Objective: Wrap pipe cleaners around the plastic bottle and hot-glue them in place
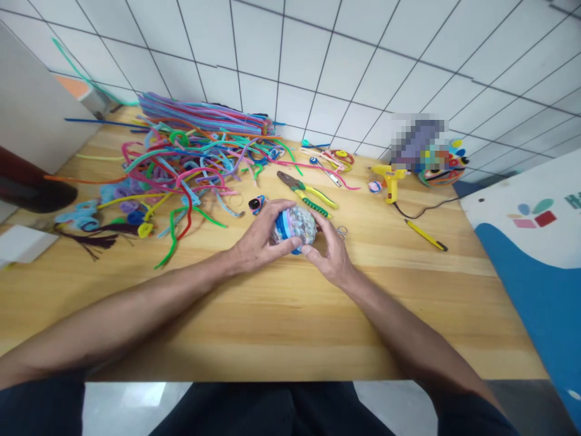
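Observation:
Between my two hands is a round ball (299,225), silvery and crinkled on the right, with blue and lilac fuzzy bands wrapped round its left side. My left hand (261,236) curls about the banded side, its thumb along the front. From the right, my right hand (332,251) grips the silvery side with thumb and fingers. Just behind the ball lie pliers (313,197) with green and yellow handles. Small scissors (341,231) show partly beside my right hand. A small dark and blue item (256,204) sits near my left fingers.
A tangled heap of coloured pipe cleaners (181,163) covers the back left, with a bundle (204,115) behind it. At the right are a yellow glue gun (390,180) with a cord, a yellow cutter knife (426,235) and a colourful fuzzy piece (442,169). A tiled wall (308,54) borders the table.

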`<state>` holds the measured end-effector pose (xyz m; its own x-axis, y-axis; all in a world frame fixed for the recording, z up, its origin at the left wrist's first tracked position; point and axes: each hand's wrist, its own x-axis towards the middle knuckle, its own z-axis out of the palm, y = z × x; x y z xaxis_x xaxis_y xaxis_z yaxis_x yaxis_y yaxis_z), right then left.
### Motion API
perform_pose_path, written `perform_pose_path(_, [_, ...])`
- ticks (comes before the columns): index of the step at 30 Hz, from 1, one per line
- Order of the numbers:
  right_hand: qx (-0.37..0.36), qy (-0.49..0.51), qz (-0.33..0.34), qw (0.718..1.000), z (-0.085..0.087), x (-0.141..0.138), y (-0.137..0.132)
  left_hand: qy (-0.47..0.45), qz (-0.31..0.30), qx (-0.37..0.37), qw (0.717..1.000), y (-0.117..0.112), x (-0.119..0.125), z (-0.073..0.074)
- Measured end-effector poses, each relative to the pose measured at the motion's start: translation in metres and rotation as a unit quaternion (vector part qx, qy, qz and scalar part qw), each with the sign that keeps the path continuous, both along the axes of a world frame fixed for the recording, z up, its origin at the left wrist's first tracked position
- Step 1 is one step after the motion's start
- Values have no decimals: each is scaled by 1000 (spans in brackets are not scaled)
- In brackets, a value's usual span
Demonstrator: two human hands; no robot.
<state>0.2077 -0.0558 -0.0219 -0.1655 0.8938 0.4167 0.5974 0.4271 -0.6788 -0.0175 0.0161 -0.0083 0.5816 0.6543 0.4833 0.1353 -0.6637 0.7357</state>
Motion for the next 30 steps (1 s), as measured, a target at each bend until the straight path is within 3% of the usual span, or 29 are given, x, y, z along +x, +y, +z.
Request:
perform_pose_path(18, [11, -18, 22, 1000, 0, -1, 1, -56, 3, 5, 998, -5, 1, 2])
perform_pose_path(24, [-18, -9, 24, 1000, 5, -3, 0, -79, -25, -35, 996, 0, 0, 1])
perform_pose_path(30, [-40, -9, 35, 999, 7, -2, 0, -65, 0, -67, 996, 3, 0, 0])
